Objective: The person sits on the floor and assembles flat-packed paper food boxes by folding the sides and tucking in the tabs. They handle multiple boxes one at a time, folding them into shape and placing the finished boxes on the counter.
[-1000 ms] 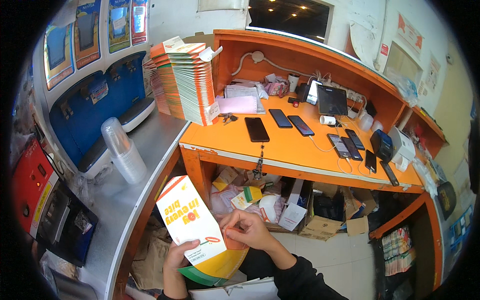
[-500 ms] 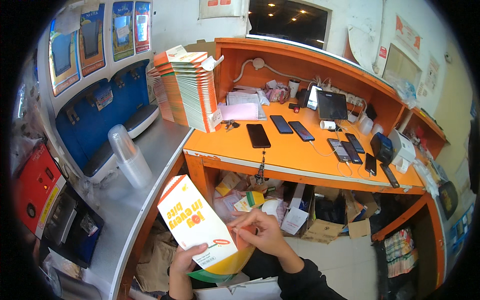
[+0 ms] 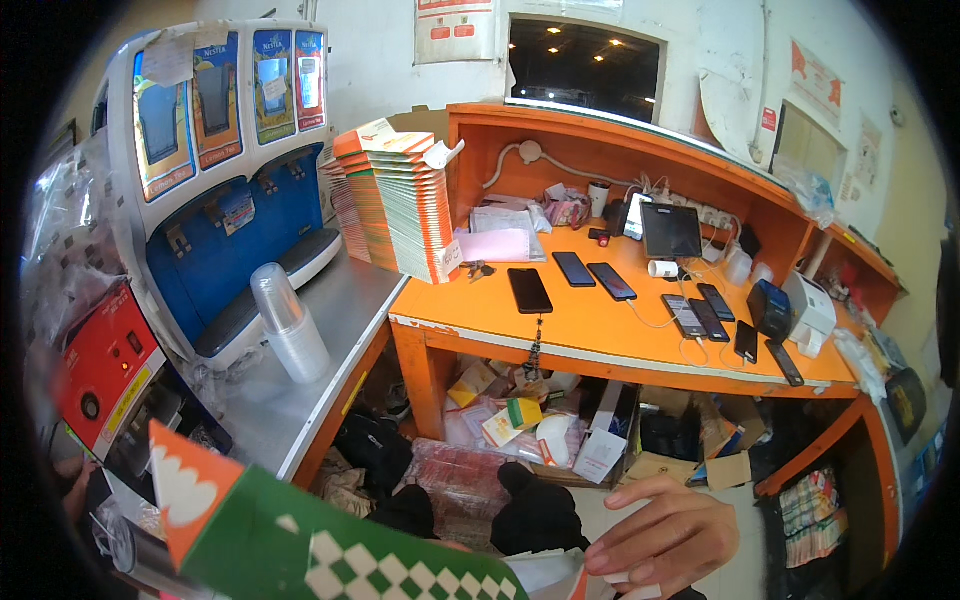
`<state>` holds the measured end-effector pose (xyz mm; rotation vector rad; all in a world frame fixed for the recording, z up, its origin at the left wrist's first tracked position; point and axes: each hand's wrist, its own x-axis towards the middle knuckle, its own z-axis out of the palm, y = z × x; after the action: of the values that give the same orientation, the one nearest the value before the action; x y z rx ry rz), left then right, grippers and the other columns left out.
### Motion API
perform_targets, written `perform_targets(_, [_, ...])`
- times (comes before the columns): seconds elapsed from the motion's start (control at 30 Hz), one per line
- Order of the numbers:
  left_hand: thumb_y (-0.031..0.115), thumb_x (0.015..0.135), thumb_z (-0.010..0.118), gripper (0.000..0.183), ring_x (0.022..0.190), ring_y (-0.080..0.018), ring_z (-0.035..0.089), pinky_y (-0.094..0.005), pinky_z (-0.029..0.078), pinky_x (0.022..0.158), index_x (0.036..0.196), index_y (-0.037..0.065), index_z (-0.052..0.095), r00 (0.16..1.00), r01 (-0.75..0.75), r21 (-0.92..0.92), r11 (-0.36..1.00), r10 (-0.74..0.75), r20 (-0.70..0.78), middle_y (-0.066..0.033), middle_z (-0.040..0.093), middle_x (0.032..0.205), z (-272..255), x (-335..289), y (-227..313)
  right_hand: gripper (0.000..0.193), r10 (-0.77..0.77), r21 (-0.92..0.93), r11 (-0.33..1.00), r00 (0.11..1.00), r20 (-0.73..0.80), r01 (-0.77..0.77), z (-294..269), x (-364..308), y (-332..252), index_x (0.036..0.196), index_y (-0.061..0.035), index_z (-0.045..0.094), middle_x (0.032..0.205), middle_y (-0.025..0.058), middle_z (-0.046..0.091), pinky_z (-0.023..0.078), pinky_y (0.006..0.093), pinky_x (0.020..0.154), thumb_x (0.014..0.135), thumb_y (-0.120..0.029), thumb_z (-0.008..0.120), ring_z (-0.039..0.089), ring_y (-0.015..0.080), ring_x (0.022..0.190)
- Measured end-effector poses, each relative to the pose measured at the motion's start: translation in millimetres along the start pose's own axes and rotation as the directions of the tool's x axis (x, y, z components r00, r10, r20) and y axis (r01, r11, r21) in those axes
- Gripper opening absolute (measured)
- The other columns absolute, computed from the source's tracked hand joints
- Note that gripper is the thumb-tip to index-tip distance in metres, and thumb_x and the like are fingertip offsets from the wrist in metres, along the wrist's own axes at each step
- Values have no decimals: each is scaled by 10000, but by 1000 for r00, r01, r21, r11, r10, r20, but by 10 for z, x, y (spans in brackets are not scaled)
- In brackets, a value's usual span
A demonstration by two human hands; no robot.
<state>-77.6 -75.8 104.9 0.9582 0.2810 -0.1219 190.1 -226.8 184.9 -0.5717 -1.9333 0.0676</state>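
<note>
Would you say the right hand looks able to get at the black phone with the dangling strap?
Probably yes, by reaching forward: the black phone lies uncovered on the orange desk, though the right hand is by the green carton.

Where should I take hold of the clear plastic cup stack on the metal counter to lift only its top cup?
Probably the smooth wall of the top cup, above the stack's ridged rims, pinched lightly from the right and above. It sticks up and narrows upward; the drink dispenser and red machine stand to its left.
</note>
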Motion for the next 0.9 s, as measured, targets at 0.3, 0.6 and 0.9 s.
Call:
perform_targets(0.3, [145, 700, 721, 601, 962, -306, 595, -397, 446, 873, 1152, -135, 441, 959, -251, 82, 965, 259, -113, -236, 586, 1075, 192, 99, -265, 238, -23, -71, 997, 999, 36, 25, -23, -86, -323, 987, -14, 585, 933, 179, 659, 423, 472, 878, 825, -178, 645, 639, 275, 838])
perform_targets(0.6, [137, 701, 718, 579, 970, -297, 592, -391, 443, 876, 1145, -126, 455, 811, -501, 191, 844, 535, -236, -221, 587, 1081, 415, 218, -440, 215, -70, -153, 986, 997, -45, 62, -54, -190, -577, 971, -16, 578, 932, 191, 655, 431, 454, 867, 825, -162, 636, 646, 291, 821])
perform_targets(0.9, [128, 702, 716, 558, 978, -287, 589, -384, 440, 878, 1139, -117, 470, 670, -629, 306, 714, 698, -251, -206, 589, 1086, 696, 315, -575, 101, -28, 1, 1000, 971, -239, 29, 79, -354, -702, 831, -15, 629, 945, 227, 645, 468, 414, 818, 769, -92, 650, 642, 322, 859])
